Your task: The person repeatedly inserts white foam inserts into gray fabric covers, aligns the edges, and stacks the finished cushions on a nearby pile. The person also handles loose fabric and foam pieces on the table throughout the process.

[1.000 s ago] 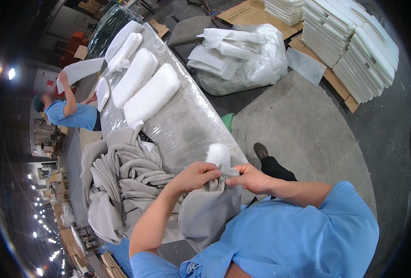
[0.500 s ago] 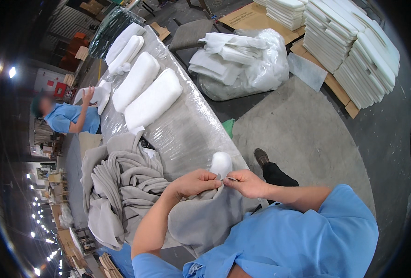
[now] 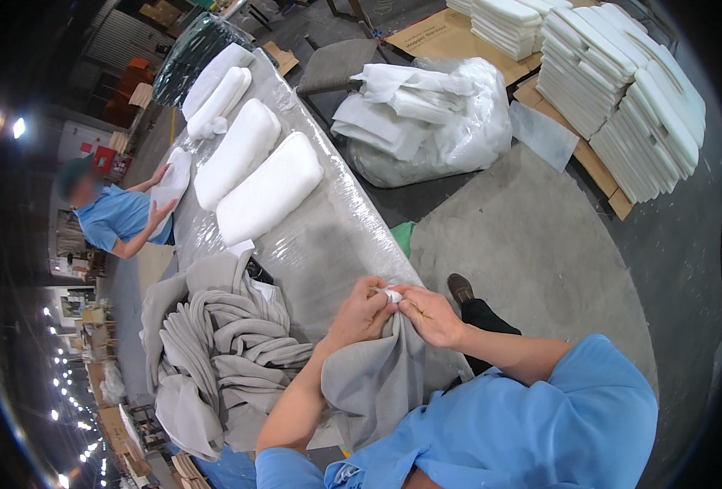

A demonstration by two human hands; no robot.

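A grey fabric cover (image 3: 371, 376) hangs down from my two hands at the table's near edge, close to my body. My left hand (image 3: 359, 315) pinches its upper edge, fingers curled. Right beside it, my right hand (image 3: 429, 315) grips the same edge, thumb against the cloth. Between the fingertips a small end of white padding (image 3: 393, 296) shows, the rest of it hidden by the cover and my hands. A heap of similar grey fabric (image 3: 231, 326) lies folded and crumpled to the left of my left forearm.
White cushion pads (image 3: 270, 189) lie farther up the plastic-wrapped table (image 3: 328, 236). A co-worker (image 3: 121, 213) across the table holds a white pad (image 3: 173, 175). A plastic bag of white padding (image 3: 434, 122) stands on the right, with tall white pad stacks (image 3: 622, 90) beyond.
The rounded white padding that stuck up beyond my hands is now mostly out of sight. My hands have drawn together and tightened. The co-worker has lowered a hand to the pad.
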